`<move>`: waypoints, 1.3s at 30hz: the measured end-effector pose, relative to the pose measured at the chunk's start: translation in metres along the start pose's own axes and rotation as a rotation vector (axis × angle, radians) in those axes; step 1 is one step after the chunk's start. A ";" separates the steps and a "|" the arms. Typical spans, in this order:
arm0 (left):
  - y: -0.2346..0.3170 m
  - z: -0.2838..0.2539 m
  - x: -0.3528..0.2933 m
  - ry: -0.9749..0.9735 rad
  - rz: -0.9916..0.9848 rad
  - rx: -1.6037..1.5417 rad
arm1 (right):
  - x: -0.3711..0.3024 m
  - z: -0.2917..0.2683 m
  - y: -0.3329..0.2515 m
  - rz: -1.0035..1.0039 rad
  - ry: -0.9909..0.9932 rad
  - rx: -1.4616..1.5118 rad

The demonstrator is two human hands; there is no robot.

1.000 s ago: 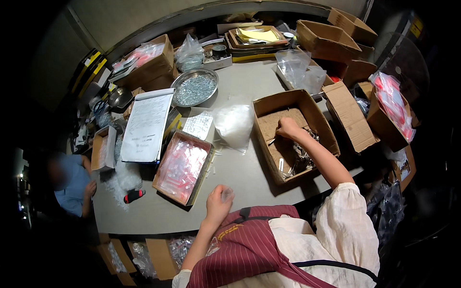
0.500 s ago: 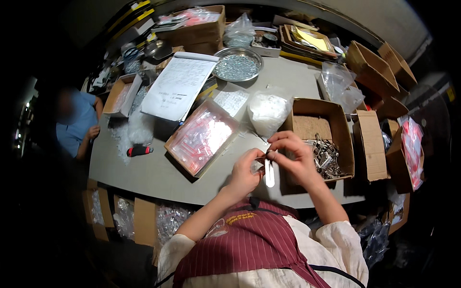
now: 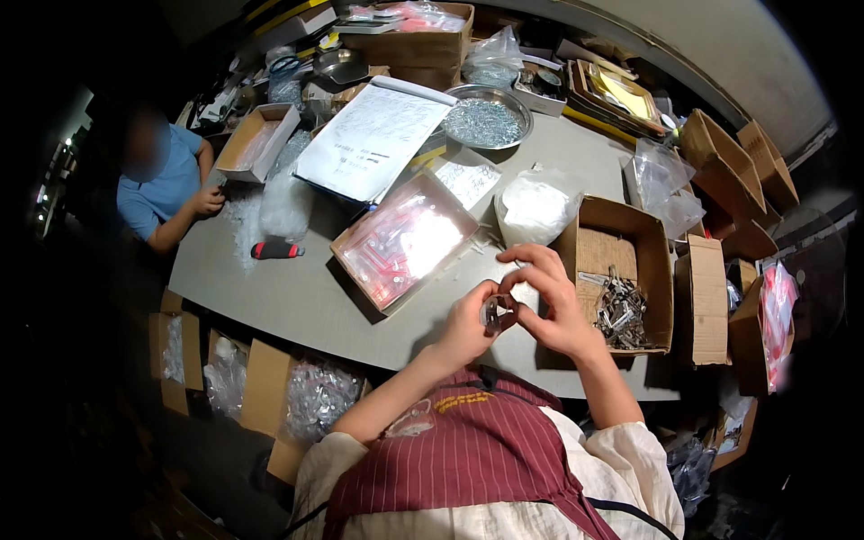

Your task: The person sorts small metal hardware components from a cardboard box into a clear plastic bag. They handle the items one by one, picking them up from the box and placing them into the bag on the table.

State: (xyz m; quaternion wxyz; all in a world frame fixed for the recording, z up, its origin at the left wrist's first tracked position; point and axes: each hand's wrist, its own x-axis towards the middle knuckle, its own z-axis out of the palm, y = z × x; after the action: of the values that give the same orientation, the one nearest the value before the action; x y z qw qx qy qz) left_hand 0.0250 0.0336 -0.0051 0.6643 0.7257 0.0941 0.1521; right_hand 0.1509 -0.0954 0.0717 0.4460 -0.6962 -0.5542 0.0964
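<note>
My left hand (image 3: 468, 322) has its fingers closed around a small, clear, rounded plastic piece (image 3: 495, 315), over the grey tabletop's (image 3: 396, 335) near edge! My right hand (image 3: 560, 310) curls in, fingers bent; gripping, I can't tell. Just right: an open brown cardboard box (image 3: 623, 247), silvery metal parts (image 3: 621, 317) inside.

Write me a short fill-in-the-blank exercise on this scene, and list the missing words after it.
1. The left grip holds a small clear piece in front of the striped maroon ____.
2. The open box of metal pieces stands toward the person's ____ side.
3. The bag beside that box holds something coloured ____.

Missing words: apron; right; white.
</note>
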 end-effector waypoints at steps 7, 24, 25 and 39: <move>0.004 -0.025 -0.003 -0.209 -0.053 -0.199 | 0.000 -0.006 0.000 -0.100 -0.195 -0.183; 0.036 -0.063 -0.026 0.422 0.189 0.344 | 0.022 0.046 -0.016 0.049 -0.041 0.062; 0.035 -0.065 -0.028 0.429 0.232 0.414 | 0.025 0.052 -0.017 0.043 -0.082 0.066; 0.010 -0.133 -0.104 0.702 0.075 0.165 | 0.073 0.126 -0.038 -0.066 -0.400 0.162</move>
State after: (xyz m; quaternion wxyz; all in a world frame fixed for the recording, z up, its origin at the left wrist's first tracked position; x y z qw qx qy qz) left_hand -0.1192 0.1219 0.0046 0.5247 0.6834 0.3015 0.4083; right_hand 0.0724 0.0316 0.0519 0.3845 -0.6064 -0.6447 0.2623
